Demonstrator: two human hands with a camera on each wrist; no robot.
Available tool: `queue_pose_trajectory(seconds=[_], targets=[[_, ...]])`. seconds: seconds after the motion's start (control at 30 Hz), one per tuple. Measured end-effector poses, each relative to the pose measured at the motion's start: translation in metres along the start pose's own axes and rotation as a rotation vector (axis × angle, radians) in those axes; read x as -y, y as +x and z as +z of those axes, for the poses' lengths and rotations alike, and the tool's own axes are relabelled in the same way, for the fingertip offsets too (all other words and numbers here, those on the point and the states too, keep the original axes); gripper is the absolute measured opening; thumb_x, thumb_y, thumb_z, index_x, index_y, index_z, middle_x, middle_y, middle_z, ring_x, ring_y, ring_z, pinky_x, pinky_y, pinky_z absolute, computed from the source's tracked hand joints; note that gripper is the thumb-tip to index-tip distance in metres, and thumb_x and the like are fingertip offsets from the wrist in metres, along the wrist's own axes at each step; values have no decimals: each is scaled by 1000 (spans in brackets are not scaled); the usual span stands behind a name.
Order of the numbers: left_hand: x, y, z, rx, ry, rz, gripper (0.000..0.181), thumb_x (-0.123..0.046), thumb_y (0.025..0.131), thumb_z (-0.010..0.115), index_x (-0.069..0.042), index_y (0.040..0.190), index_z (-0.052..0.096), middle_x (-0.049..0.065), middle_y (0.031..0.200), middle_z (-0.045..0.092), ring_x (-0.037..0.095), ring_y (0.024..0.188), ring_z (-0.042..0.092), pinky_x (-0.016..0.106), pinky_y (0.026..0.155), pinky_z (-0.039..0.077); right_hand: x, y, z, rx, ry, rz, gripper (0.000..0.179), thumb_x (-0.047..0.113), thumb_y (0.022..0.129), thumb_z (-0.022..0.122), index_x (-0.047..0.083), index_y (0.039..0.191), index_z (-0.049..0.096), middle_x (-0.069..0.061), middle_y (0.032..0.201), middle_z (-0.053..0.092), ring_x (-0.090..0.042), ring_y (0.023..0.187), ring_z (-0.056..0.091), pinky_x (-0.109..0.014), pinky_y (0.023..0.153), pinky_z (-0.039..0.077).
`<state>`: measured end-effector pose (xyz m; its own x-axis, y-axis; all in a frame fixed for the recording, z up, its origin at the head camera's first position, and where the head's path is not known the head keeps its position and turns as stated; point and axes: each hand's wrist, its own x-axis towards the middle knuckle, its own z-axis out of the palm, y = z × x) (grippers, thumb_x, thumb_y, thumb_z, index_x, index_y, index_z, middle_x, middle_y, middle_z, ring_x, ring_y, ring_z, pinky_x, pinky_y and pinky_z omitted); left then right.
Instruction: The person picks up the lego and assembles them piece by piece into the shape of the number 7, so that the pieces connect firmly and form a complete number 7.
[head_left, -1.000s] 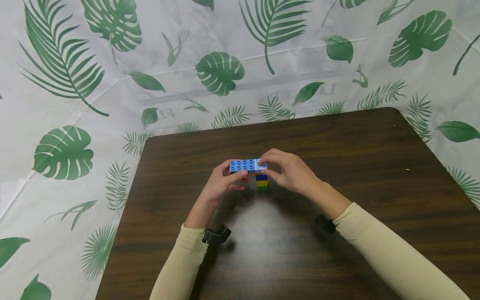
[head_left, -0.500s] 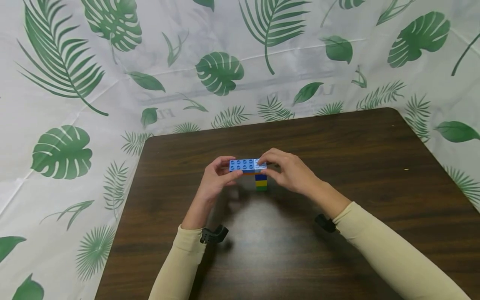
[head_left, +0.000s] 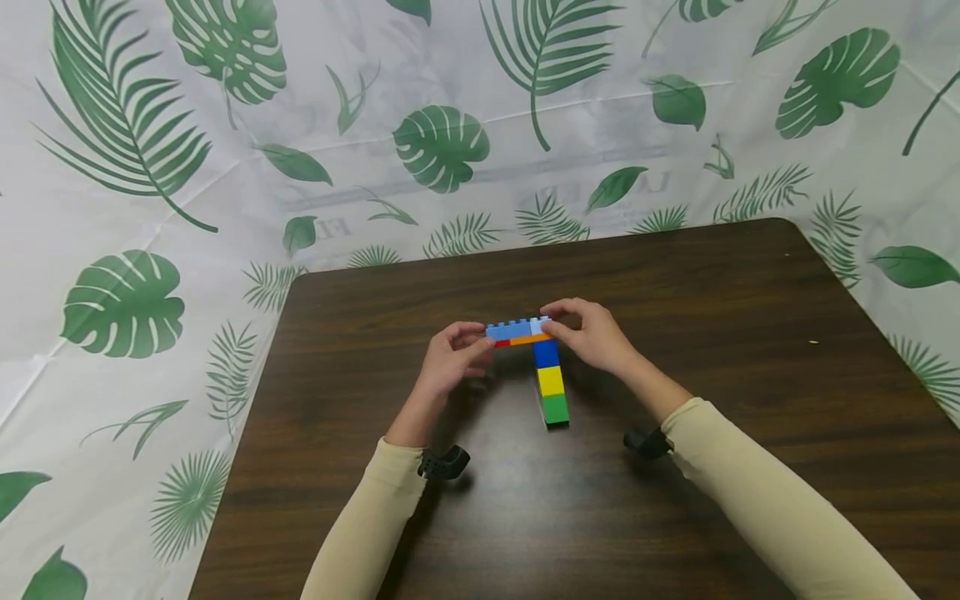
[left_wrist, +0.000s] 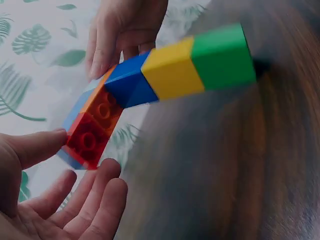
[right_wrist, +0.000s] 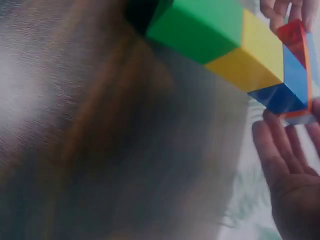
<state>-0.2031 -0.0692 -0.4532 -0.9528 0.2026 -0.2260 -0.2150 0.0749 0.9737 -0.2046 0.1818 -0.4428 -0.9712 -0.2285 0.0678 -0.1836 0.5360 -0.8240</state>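
Note:
A joined build of toy building bricks tilts over the table in front of me. Its column is made of a green brick [head_left: 556, 408], a yellow brick [head_left: 551, 381] and a dark blue brick [head_left: 547, 354]. Across the column's far end runs an arm: an orange brick [left_wrist: 101, 111] and a red brick [left_wrist: 89, 140], topped by a light blue brick [head_left: 508, 332] and a paler one beside it. My left hand [head_left: 444, 364] pinches the arm's free red end between thumb and fingers. At the column corner, my right hand [head_left: 597, 337] grips the pale brick and hides part of it.
The dark wood-grain table [head_left: 675, 292] spreads around the bricks. Behind and to the left hangs a white leaf-print sheet [head_left: 337, 208]. A black wrist strap [head_left: 444, 463] sits at the left sleeve cuff, another band [head_left: 647, 442] at the right.
The build has tipped, so the column's sides now face the head camera and its green end points toward me. Both hands have shifted slightly right with it, keeping their hold.

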Motion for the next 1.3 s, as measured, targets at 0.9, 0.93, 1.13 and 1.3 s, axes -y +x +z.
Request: queue_pose_trajectory(seconds=[0.9,0.93,1.13,1.3], targets=[[26,9,4,22,305,-118,34,-27,94,67,-7,122,68,12,97,70,24,78,66,29,58,54,-25,-9,19,110,15,255,36,23,101,58,7,133,59,-16,120,64,-26,85,62,-30,68,57],[26,8,4,21,305,-119,34,-28,94,67,-7,122,68,12,97,70,23,78,66,29,58,54,-25,-9,19,111,16,253,36,23,101,58,7,133,59,-16,119,64,-27,85,62,-31,67,57],[27,7,3,20,299,-124,35,-28,95,67,-7,122,68,11,99,70,22,77,66,28,57,53,-25,-8,20,118,26,255,35,22,101,58,6,132,59,-16,120,64,-27,87,62,-31,68,58],[27,7,2,21,300,-126,35,-29,95,66,-8,122,68,10,101,69,23,78,66,28,56,52,-25,-8,20,118,30,257,35,22,101,57,6,132,60,-16,119,64,-27,89,62,-32,69,58]])
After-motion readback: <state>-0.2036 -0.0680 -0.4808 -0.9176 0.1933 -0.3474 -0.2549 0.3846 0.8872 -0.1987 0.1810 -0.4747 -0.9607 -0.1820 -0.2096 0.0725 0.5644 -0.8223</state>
